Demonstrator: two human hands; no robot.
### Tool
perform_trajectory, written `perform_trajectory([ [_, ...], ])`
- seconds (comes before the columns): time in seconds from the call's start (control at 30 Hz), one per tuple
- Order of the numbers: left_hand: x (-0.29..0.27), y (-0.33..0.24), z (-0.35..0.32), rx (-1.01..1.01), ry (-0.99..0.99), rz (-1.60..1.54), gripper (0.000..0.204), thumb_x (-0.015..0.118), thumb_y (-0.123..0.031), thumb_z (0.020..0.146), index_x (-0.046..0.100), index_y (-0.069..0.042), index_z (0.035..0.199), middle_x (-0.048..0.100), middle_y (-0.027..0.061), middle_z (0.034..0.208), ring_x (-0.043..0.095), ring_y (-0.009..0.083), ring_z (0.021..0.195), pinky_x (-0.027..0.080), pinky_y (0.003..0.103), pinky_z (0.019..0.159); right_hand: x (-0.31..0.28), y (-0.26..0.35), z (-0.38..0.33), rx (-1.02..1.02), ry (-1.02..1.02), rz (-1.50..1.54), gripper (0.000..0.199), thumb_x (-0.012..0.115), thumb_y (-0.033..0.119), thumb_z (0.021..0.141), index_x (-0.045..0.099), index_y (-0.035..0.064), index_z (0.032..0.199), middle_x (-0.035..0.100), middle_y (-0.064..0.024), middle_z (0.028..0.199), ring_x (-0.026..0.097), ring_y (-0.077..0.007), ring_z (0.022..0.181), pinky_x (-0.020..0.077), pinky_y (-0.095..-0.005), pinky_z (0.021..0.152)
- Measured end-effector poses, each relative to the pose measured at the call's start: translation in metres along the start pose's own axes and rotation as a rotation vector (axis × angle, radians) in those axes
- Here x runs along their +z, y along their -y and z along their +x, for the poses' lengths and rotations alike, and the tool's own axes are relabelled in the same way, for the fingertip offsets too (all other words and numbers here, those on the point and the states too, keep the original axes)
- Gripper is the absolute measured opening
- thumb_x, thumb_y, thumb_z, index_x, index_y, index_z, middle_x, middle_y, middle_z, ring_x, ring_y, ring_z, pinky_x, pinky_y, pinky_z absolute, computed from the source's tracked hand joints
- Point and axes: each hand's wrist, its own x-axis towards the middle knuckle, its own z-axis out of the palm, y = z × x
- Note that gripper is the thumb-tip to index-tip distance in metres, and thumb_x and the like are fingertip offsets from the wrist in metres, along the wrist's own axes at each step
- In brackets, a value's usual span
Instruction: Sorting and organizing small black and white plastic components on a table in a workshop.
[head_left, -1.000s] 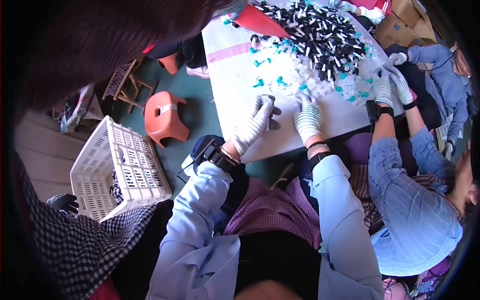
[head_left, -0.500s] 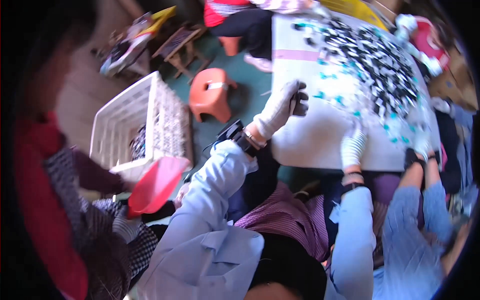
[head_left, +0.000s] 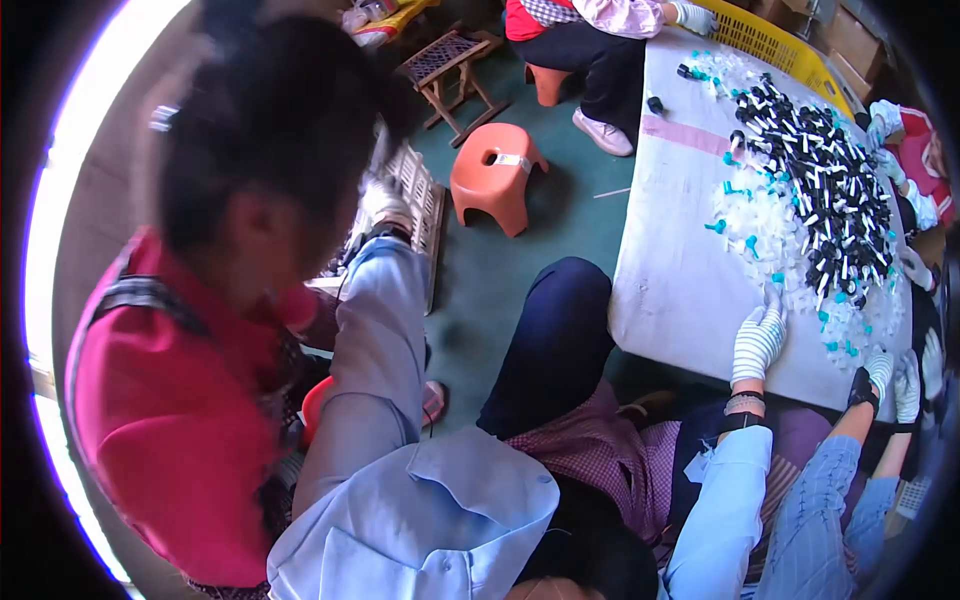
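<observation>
My left hand (head_left: 385, 203), in a pale glove, is stretched out over the white plastic crate (head_left: 436, 225). Blur and a co-worker's head beside it obscure its fingers, so their state is unclear. My right hand (head_left: 760, 345), in a striped white glove, lies at the near edge of the white-covered table (head_left: 670, 250). Its fingers are extended and touch the edge of a spread of clear plastic pieces (head_left: 735, 203). Teal pieces (head_left: 752, 246) are scattered among them. Beyond lies a big heap of small black parts with white stems (head_left: 820, 170).
A co-worker in red (head_left: 170, 400) leans close on my left, partly hiding the crate and a red scoop (head_left: 316, 405). An orange stool (head_left: 495, 180) and a wooden folding stool (head_left: 455, 70) stand on the green floor. A yellow crate (head_left: 780, 45) borders the table's far side; other gloved workers sit around.
My left hand has swung left from the table's edge to above the crate. The co-worker in red has leaned into view. My right hand stays at the table; the whole view has shifted.
</observation>
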Motion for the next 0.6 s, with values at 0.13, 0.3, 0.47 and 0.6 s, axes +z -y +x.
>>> perform_trajectory([
  [0.13,-0.086,0.02,0.016,-0.175,-0.753,-0.748,0.054,0.073,-0.012,0.08,0.044,-0.002,0.124,0.058,0.0201,0.111,0.06,0.0296,0.096,0.051,0.039,0.086,0.02,0.028,0.005,-0.076,0.034,0.072,0.042,0.052,0.004,0.083,0.057,0.0143,0.124,0.06,-0.0178,0.114,0.058,-0.0367,0.105,0.0462,-0.045,0.091],
  [0.3,-0.095,-0.024,-0.019,-0.41,-0.679,-0.364,0.091,0.076,-0.027,0.077,0.024,0.007,0.142,0.038,0.0259,0.142,0.048,0.0358,0.123,0.037,0.041,0.107,0.01,0.014,0.004,-0.059,-0.032,0.152,0.04,0.052,0.004,0.084,0.057,0.0085,0.123,0.06,-0.0208,0.117,0.057,-0.0396,0.105,0.046,-0.0454,0.09],
  [0.47,-0.056,-0.041,-0.02,0.075,-0.569,-0.157,0.068,0.067,-0.009,0.082,0.032,0.002,0.14,0.04,0.0195,0.138,0.054,0.0297,0.112,0.046,0.035,0.097,0.018,0.027,0.005,-0.04,-0.044,0.265,0.035,0.052,0.013,0.089,0.056,0.0123,0.124,0.063,-0.0201,0.114,0.061,-0.0383,0.099,0.0471,-0.0455,0.085],
  [0.6,0.022,-0.129,-0.069,0.561,-0.075,-0.573,0.044,0.061,0.0,0.085,0.049,0.0,0.126,0.058,0.011,0.113,0.058,0.0194,0.098,0.049,0.032,0.087,0.014,0.036,0.003,-0.023,-0.088,0.279,0.032,0.052,0.023,0.092,0.057,0.02,0.124,0.067,-0.0188,0.093,0.063,-0.0385,0.078,0.0484,-0.0486,0.071],
])
